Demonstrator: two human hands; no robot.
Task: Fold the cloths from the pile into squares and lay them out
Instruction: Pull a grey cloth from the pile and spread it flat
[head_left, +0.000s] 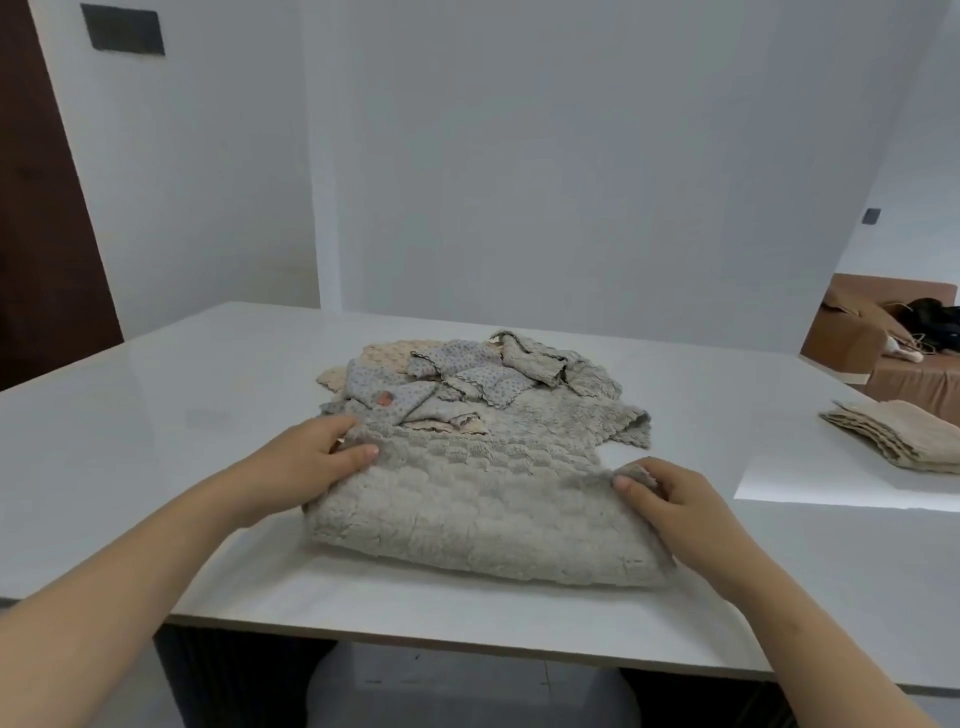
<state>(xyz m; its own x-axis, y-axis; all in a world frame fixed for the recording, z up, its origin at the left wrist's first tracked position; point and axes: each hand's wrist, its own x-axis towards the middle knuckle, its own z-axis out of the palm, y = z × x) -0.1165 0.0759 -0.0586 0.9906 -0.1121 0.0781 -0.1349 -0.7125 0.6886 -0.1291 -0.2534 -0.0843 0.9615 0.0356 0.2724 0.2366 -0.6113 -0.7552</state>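
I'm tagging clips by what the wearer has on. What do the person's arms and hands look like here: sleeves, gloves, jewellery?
Both forearms are bare up to the frame's edge, with no sleeve in view. The left hand and right hand wear no gloves, and no ring, watch or bracelet shows. The visible nails are short.

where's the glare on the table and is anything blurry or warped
Head view: a bright patch glares on the table right of the right hand, near the folded stack; head view also looks soft overall, and the wide lens tilts the walls.
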